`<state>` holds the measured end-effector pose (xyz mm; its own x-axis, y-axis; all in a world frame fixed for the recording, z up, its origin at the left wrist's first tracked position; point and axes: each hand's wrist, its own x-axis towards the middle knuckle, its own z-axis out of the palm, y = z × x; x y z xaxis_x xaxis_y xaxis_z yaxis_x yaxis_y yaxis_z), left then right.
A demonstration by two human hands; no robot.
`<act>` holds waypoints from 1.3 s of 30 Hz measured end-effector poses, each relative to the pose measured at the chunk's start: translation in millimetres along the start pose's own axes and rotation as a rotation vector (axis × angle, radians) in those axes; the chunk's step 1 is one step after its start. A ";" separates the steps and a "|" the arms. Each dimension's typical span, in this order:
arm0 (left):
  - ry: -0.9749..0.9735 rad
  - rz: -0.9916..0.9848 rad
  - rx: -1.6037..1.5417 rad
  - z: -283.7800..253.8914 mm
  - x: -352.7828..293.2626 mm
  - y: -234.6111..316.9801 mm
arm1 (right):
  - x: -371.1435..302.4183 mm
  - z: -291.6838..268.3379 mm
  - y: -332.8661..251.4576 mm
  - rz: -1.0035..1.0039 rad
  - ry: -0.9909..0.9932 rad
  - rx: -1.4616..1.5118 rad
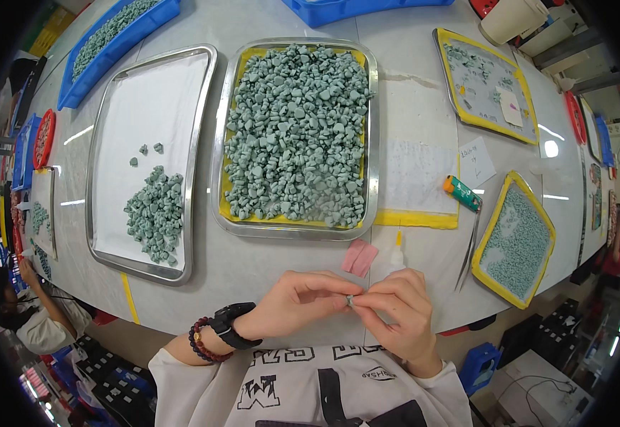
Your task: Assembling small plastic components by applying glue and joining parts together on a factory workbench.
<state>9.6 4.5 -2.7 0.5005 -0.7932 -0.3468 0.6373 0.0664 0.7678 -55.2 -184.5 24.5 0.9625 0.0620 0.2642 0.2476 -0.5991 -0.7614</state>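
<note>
Just in front of my body, both hands meet over a tiny grey-green piece (350, 301). My left hand (292, 302) pinches it between thumb and fingertips from one side. From the other side the fingertips of my right hand (399, 302) close on it too. Its exact form is too small to make out. Beyond my hands stands a metal tray (371, 142) with a yellow-edged lining, heaped with grey-green pieces (295, 135). Close to my right hand are a white bottle (397, 257) with a yellow tip and a folded pink cloth (360, 257).
Left, another metal tray (149, 107) bears a small pile of pieces (157, 213). Tweezers (469, 252) and a green-and-orange tube (463, 193) lie right, beside a yellow-edged tray (486, 279). Blue bins (75, 89) stand at the back. A co-worker (46, 317) sits far left.
</note>
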 end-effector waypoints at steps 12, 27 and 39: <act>-0.004 0.052 0.051 -0.1 0.4 -1.8 | -1.1 -1.1 -2.0 0.030 -0.013 0.017; 0.034 0.108 0.009 2.8 -1.8 -1.4 | -1.5 -1.0 -3.2 0.044 0.000 0.034; 0.062 0.223 0.101 1.0 -6.2 0.6 | 0.2 -1.4 -11.2 0.031 0.046 0.122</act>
<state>6.3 8.8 0.4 0.6593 -0.7267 -0.1930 0.4466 0.1720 0.8780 -58.0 -178.9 33.9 0.9645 0.0066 0.2640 0.2321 -0.4984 -0.8353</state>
